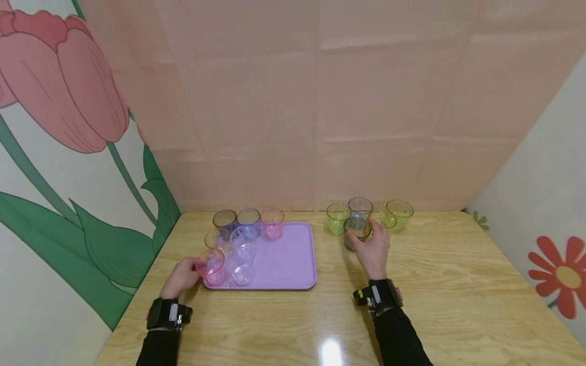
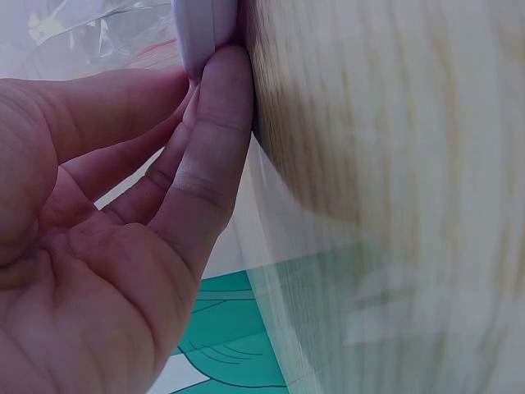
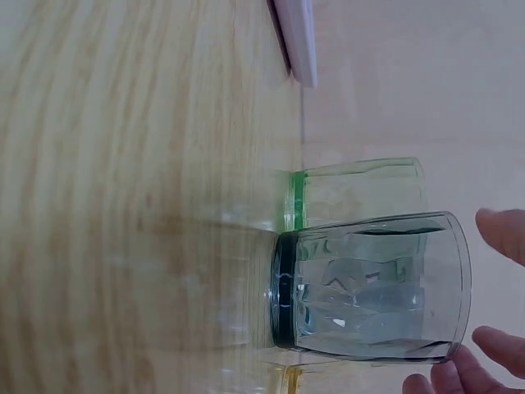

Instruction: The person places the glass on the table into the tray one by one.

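At the near left corner of the lilac tray point(image 1: 286, 259), my left hand point(image 1: 180, 277) pinches the rim; the left wrist view shows the thumb and index finger point(image 2: 215, 123) on the tray edge point(image 2: 197, 37). Close beside those fingers a clear pink cup point(image 1: 213, 268) stands on the tray. My right hand point(image 1: 373, 251) reaches around the rim of a smoky dark grey cup point(image 1: 357, 233), which stands upright on the table. In the right wrist view the thumb point(image 3: 504, 234) is apart from this cup, while other fingertips are close to its rim.
Behind the grey cup stand a green cup point(image 1: 338, 219) and a bluish cup point(image 1: 360, 206); yellow-green cups point(image 1: 400, 216) are to the right. The tray's left and back hold several more cups, including another pink one point(image 1: 272, 223). A pink-beige covered wall point(image 1: 316, 101) rises behind the table.
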The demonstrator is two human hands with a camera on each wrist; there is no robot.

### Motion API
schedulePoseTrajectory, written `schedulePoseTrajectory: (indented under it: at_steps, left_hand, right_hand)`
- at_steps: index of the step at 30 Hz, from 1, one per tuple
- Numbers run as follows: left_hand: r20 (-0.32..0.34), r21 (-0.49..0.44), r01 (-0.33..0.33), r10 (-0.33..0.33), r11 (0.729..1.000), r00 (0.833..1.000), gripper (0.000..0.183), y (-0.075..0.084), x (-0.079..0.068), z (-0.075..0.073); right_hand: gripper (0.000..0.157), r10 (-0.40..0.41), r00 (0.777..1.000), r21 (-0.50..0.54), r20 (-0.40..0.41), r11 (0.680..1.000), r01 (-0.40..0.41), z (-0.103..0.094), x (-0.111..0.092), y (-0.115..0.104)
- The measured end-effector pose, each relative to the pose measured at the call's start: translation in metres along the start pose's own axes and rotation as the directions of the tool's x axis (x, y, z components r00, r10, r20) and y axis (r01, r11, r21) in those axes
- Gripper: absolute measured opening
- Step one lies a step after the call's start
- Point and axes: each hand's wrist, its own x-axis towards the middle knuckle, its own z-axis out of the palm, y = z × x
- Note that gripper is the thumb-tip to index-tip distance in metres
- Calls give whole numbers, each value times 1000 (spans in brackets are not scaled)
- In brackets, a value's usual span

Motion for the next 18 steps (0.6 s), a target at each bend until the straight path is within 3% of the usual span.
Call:
schedulePoseTrajectory:
  at_steps: [18]
  left_hand:
    - [-4,8,-2,2,1000,1000,12,0,0,0]
  right_hand:
    - [87,-7,994,-38,105,999,11,4,1,6]
